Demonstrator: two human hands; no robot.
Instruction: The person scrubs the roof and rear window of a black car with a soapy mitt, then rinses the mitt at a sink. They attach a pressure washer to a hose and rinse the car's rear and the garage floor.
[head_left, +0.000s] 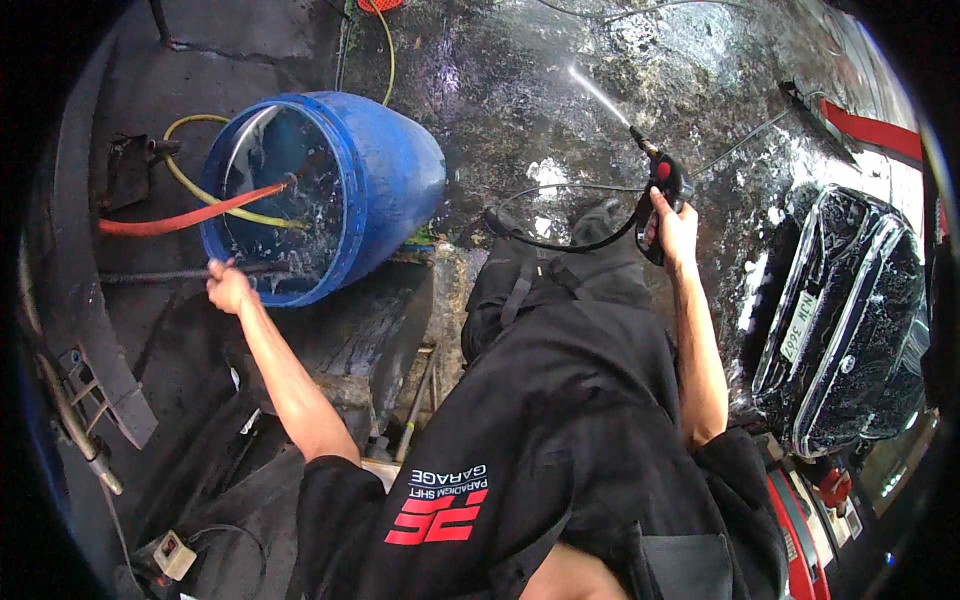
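Observation:
My right hand (677, 229) is closed around the grip of a black pressure-washer spray gun (664, 180) with a red part on its side. A white jet of water leaves its nozzle towards the wet floor, and a black hose curves from the handle. On the other side, my left hand (229, 286) is at the near rim of a blue plastic barrel (390, 165), its fingers curled; blur hides whether it grips the rim or a dark hose. An orange hose (202, 216) and a yellow hose (187, 180) run into the barrel, which holds water.
A black car (847, 322) with suds on it stands at the right, near a red lift arm (870, 129). Thin hoses cross the wet, stained floor (510, 97). A white electrical box (175, 555) with a cable lies at lower left. Another person (835, 487) in red is far off at lower right.

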